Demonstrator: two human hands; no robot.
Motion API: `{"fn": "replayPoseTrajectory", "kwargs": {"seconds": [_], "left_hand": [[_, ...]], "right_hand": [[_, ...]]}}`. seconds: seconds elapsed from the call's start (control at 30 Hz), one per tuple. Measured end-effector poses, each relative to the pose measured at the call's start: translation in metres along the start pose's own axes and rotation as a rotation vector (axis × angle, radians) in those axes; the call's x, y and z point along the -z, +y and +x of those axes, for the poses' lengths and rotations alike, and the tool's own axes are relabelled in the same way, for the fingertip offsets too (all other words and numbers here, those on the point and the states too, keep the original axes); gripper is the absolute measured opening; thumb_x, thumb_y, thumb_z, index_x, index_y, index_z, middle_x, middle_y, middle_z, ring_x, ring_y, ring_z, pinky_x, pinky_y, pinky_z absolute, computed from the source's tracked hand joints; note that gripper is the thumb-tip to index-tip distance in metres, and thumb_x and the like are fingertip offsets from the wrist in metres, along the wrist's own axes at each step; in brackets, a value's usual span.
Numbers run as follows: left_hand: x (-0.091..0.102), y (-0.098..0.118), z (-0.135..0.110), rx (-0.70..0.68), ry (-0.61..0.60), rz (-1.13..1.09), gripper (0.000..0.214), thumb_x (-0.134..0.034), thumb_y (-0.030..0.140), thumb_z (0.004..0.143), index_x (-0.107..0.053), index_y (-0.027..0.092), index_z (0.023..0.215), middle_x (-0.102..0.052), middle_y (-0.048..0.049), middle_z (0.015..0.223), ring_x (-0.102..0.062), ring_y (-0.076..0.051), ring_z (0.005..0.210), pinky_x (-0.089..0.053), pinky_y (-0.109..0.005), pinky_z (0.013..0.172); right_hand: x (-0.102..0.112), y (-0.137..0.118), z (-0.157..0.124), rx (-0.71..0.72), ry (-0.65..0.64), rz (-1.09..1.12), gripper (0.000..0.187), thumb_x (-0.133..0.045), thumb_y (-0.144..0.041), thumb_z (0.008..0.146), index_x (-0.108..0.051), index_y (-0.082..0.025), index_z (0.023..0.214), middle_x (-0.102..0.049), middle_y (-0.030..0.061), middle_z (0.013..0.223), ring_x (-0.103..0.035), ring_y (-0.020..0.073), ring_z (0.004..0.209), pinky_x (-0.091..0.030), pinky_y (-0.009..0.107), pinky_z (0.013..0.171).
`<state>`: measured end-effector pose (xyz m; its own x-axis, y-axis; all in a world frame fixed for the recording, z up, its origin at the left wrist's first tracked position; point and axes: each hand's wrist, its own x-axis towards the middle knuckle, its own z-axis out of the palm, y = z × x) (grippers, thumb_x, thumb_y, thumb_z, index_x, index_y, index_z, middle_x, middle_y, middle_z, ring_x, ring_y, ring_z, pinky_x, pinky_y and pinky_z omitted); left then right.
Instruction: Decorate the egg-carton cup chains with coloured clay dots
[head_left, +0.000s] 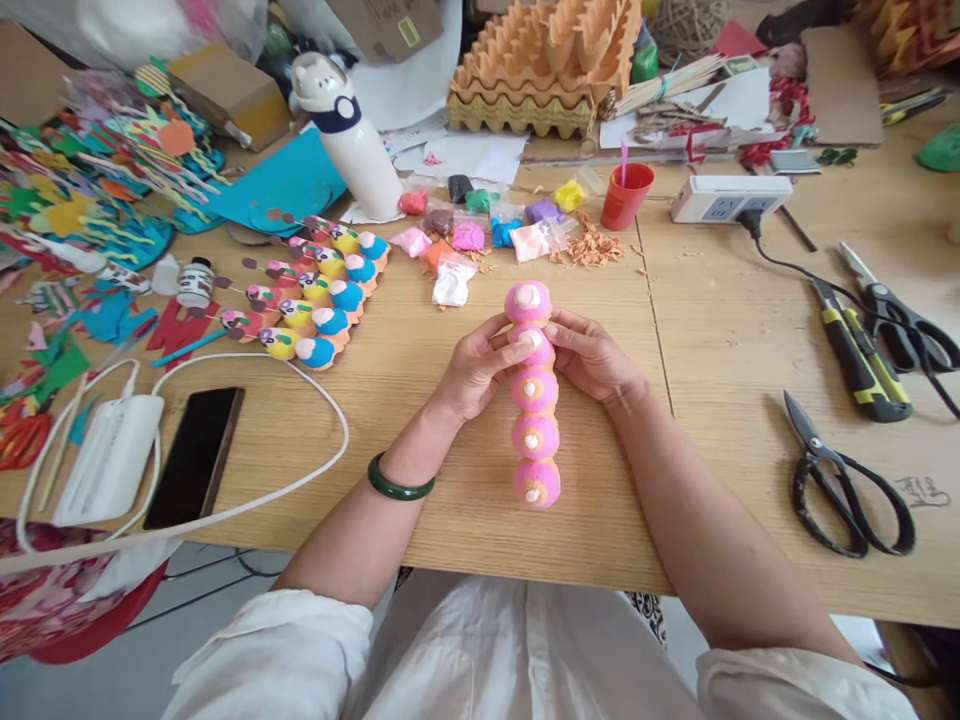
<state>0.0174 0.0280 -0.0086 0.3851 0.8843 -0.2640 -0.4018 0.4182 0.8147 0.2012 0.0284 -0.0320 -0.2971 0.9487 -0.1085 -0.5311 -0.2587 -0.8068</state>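
A strip of pink egg-carton cups, each topped with a pale dot, lies lengthwise on the wooden table in front of me. My left hand grips its upper part from the left, fingers curled round the second cup. My right hand holds the same part from the right, thumb pressed on the white dot. A green bangle sits on my left wrist.
Left: painted cup rows, a black phone, a white power bank with cable, paper cut-outs. Behind: clay bags, a red cup, a white bottle, egg trays. Right: power strip, black scissors, a utility knife.
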Motion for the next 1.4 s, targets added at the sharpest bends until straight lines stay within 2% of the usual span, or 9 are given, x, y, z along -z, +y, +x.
{"fn": "replayPoseTrajectory", "kwargs": {"seconds": [0.23,0.43,0.6,0.7,0.77,0.9,1.03,1.2,1.4], "left_hand": [[0.0,-0.001,0.002,-0.056,0.038,0.03,0.042,-0.094,0.022,0.075,-0.083,0.039,0.111,-0.083,0.0019,0.096,-0.077,-0.022,0.088,-0.055,-0.031,0.077],[-0.005,0.004,-0.003,-0.05,-0.074,-0.039,0.03,-0.092,0.034,0.079,-0.083,0.035,0.108,-0.08,0.0002,0.096,-0.072,-0.018,0.084,-0.052,-0.029,0.074],[-0.006,0.003,-0.003,-0.051,0.022,0.016,0.029,-0.09,0.027,0.08,-0.083,0.034,0.107,-0.079,-0.0001,0.095,-0.073,-0.022,0.092,-0.049,-0.029,0.076],[-0.004,0.001,-0.001,-0.053,0.071,0.03,0.029,-0.09,0.023,0.077,-0.082,0.032,0.103,-0.079,-0.0005,0.095,-0.072,-0.021,0.088,-0.047,-0.028,0.074],[-0.004,0.0,-0.001,-0.053,0.083,0.011,0.032,-0.092,0.02,0.074,-0.082,0.033,0.102,-0.079,0.0008,0.092,-0.073,-0.021,0.089,-0.048,-0.027,0.075],[-0.007,-0.001,-0.002,-0.102,0.096,-0.001,0.043,-0.096,0.013,0.066,-0.082,0.034,0.102,-0.079,0.0021,0.09,-0.076,-0.024,0.106,-0.052,-0.029,0.085],[-0.008,0.001,-0.004,-0.031,0.083,-0.058,0.047,-0.095,0.015,0.069,-0.08,0.037,0.109,-0.079,0.0035,0.094,-0.078,-0.023,0.109,-0.054,-0.029,0.087],[-0.003,0.005,-0.003,0.001,-0.026,-0.074,0.026,-0.086,0.032,0.079,-0.08,0.032,0.104,-0.079,-0.0021,0.098,-0.076,-0.029,0.108,-0.054,-0.035,0.086],[0.0,0.003,0.001,-0.031,0.007,-0.056,0.016,-0.079,0.036,0.083,-0.081,0.032,0.098,-0.08,-0.0033,0.097,-0.072,-0.026,0.095,-0.052,-0.035,0.08]], "right_hand": [[0.0,0.004,0.002,-0.024,0.018,0.026,0.04,-0.102,-0.045,0.071,-0.079,-0.023,0.095,-0.088,0.0029,0.099,-0.081,0.0201,0.089,-0.067,0.033,0.086],[-0.002,0.004,0.002,-0.004,0.049,0.04,0.043,-0.104,-0.046,0.068,-0.08,-0.023,0.095,-0.087,0.0019,0.095,-0.079,0.0188,0.086,-0.066,0.031,0.085],[-0.008,0.007,0.002,0.023,0.058,-0.007,0.046,-0.105,-0.046,0.067,-0.078,-0.024,0.098,-0.087,0.002,0.099,-0.08,0.0211,0.091,-0.066,0.035,0.088],[-0.01,0.008,0.002,0.03,0.057,-0.019,0.047,-0.105,-0.047,0.067,-0.078,-0.024,0.098,-0.088,0.0032,0.101,-0.081,0.0241,0.1,-0.066,0.037,0.092],[-0.011,0.008,0.001,0.03,0.052,-0.02,0.047,-0.104,-0.047,0.067,-0.078,-0.024,0.098,-0.088,0.0036,0.101,-0.081,0.0255,0.105,-0.067,0.038,0.093],[-0.011,0.007,0.001,0.038,0.043,-0.021,0.046,-0.104,-0.048,0.069,-0.077,-0.024,0.097,-0.088,0.0036,0.102,-0.082,0.0256,0.106,-0.067,0.038,0.093],[-0.01,0.006,0.001,0.03,0.044,-0.029,0.045,-0.102,-0.049,0.071,-0.077,-0.024,0.099,-0.088,0.0044,0.105,-0.081,0.0253,0.107,-0.066,0.038,0.095],[-0.009,0.006,0.002,0.033,0.045,-0.033,0.045,-0.101,-0.05,0.07,-0.076,-0.025,0.097,-0.087,0.0045,0.104,-0.08,0.0269,0.11,-0.066,0.04,0.096],[-0.009,0.005,0.001,0.031,0.048,-0.023,0.044,-0.102,-0.048,0.07,-0.077,-0.024,0.096,-0.086,0.0028,0.1,-0.08,0.0241,0.099,-0.066,0.04,0.096]]}}
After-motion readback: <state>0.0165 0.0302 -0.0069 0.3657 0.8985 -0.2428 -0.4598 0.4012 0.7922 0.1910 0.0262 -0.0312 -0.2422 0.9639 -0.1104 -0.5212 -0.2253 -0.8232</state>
